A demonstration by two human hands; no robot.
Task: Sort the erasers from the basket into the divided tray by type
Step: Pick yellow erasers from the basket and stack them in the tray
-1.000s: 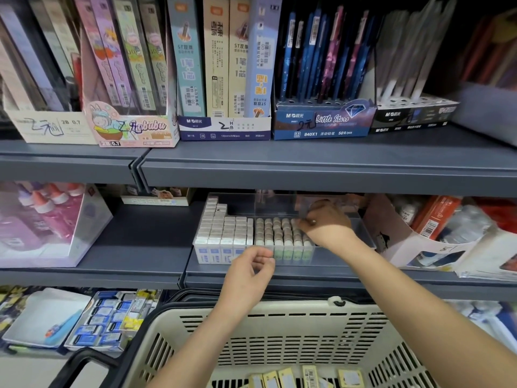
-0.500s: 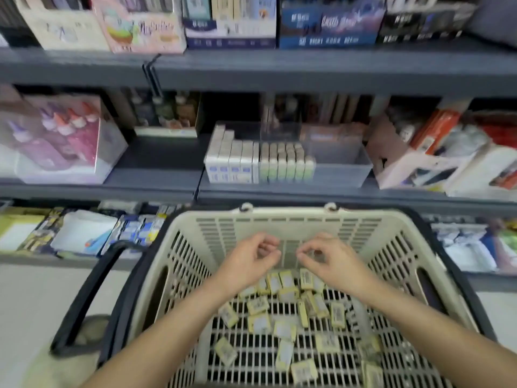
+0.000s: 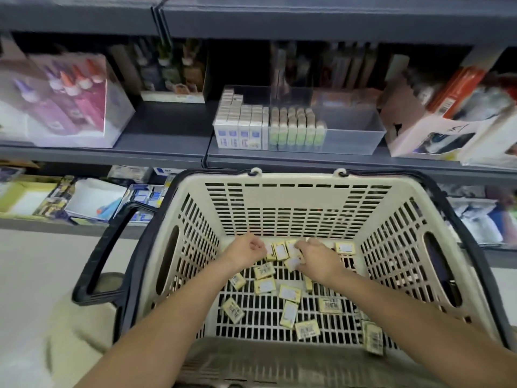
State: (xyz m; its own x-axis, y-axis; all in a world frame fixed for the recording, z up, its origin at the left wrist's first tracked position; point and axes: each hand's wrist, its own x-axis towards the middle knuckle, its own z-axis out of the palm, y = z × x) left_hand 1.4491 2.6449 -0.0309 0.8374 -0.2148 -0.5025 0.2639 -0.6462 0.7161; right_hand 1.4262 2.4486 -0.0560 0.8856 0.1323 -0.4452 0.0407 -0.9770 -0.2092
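A beige plastic basket with black handles sits below me, and several yellow wrapped erasers lie scattered on its floor. Both my hands are down inside it near the far wall. My left hand has its fingers curled in, and whether they hold anything is hidden. My right hand curls its fingers over a yellow eraser in the cluster there. On the shelf above stands the clear divided tray. White-and-blue erasers fill its left section, green-tipped erasers the middle, and the right section holds nothing.
A box of glue bottles stands at the left on the same grey shelf. Cardboard boxes of stationery crowd the right. The lower shelf behind the basket holds more packs. A black basket handle sticks out to the left.
My right hand left the tray on the shelf and both hands dropped into the basket. My view tilted down. The right hand now closes on an eraser by the far wall.
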